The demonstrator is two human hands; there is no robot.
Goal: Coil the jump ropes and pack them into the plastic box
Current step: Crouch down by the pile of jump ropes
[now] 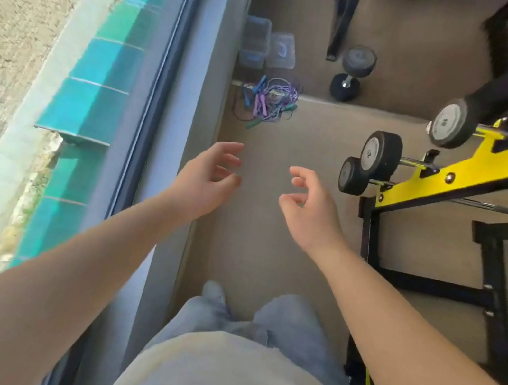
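Approach step, judged: nothing coiled yet. Left hand [212, 173] and right hand [307, 201] are hanging loosely curled, holding nothing. Jump ropes [267, 101] are lying tangled on the floor ahead, near the plastic box [255, 41]. Next move is calling for crouching and untangling one rope.

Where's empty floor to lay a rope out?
Bare carpet lies between the window ledge and the yellow rack, on this side of the jump ropes. It's crowded beyond them: plastic box, lid and dumbbell.
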